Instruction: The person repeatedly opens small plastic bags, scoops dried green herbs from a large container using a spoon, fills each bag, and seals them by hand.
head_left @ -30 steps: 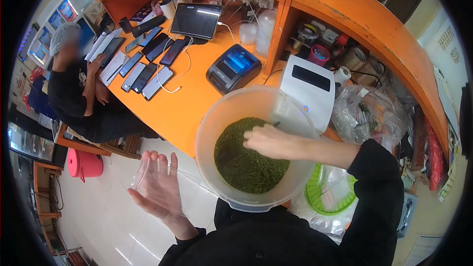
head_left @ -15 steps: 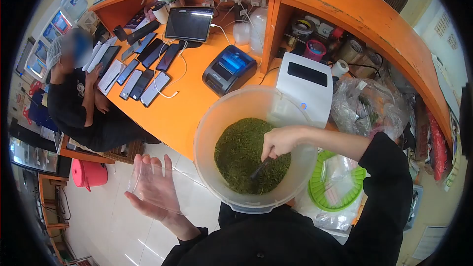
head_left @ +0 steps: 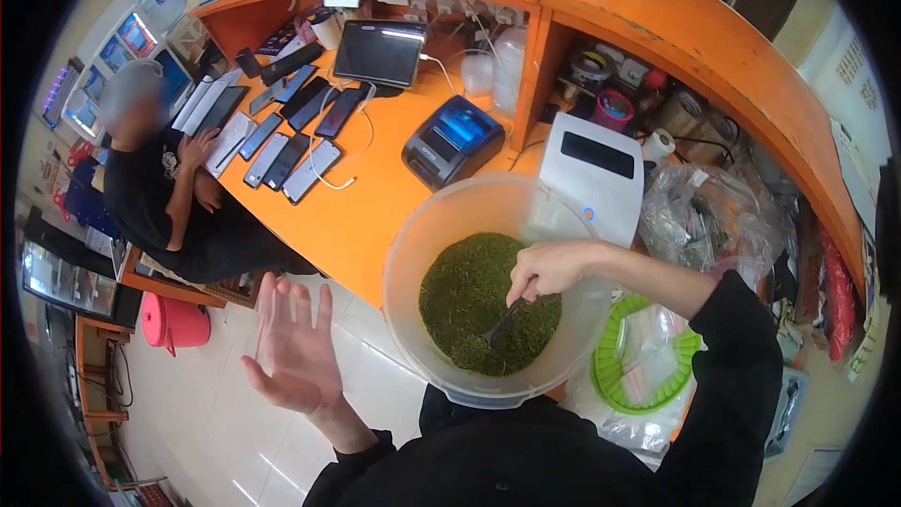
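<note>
So your orange desk (head_left: 361,225) stretches off toward 10 o'clock from the tub, with a scuffed orange shelf (head_left: 713,42) curving over it from 12 round to 2. Pale, glossy floor tiles (head_left: 225,404) show at 8, a pink bucket (head_left: 175,322) sits near 9, and a seated person (head_left: 155,197) in a dark top is at the desk's far end, closer to 10. There's a cluster of flat phones (head_left: 284,161) at 10, a boxy black printer (head_left: 450,143) just shy of 12, and a smooth white machine (head_left: 593,174) at 1.

Your tub (head_left: 404,319) is round, milky see-through plastic, right in front of your torso. Inside are fine, moist-looking green shreds (head_left: 460,286). Your right hand (head_left: 552,269) comes in from 3, fingers pinching the handle of a dark utensil (head_left: 502,324); its tip is buried in the shreds. Your left hand (head_left: 300,357) is palm up between 8 and 9, fingers spread, with thin, shiny plastic film (head_left: 270,319) across it; can't tell whether it's in front or wrapped round. At 4 there's a ribbed lime-green basket (head_left: 612,371) holding plastic packets.
</note>
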